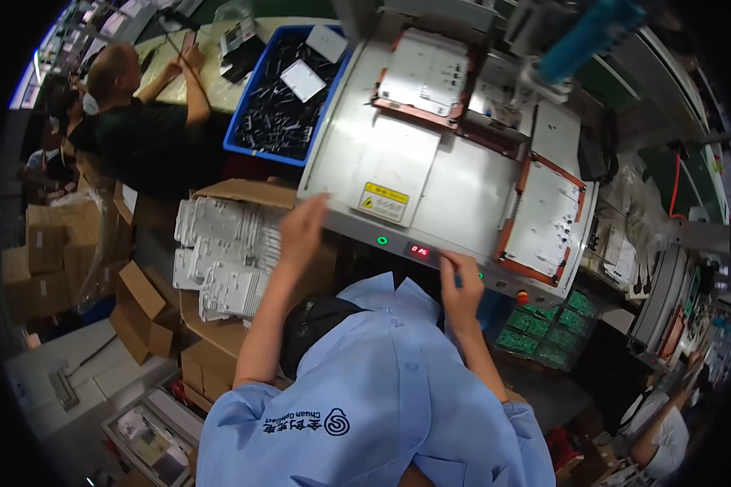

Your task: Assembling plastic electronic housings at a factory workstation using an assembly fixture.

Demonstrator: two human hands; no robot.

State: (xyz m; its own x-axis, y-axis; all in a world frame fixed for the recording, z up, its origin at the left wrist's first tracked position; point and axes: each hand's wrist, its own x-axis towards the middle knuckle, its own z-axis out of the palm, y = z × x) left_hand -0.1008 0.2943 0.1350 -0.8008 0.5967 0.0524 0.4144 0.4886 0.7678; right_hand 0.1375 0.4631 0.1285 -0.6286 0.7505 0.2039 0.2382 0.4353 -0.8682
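Observation:
A grey metal machine with a flat worktop [382,154] stands before me. My left hand [302,234] is raised by its front left corner, slightly blurred, fingers stretched out and nothing seen in them. My right hand [461,286] is at the front panel, just right of the red-lit display [419,251]; its fingers bend over the panel edge, apart, with no object visible. A green-ringed button [382,240] sits left of the display; another green light [480,276] shows beside my right hand. Two orange-edged fixtures hold a white plate [422,71] at the back and a white panel [544,219] at the right.
Left of the machine are a blue bin [272,122] of small black parts and a carton of white castings [231,268]. A red knob [523,297] juts from the panel. Green circuit boards [536,329] lie below right. A co-worker [138,122] sits at the back left.

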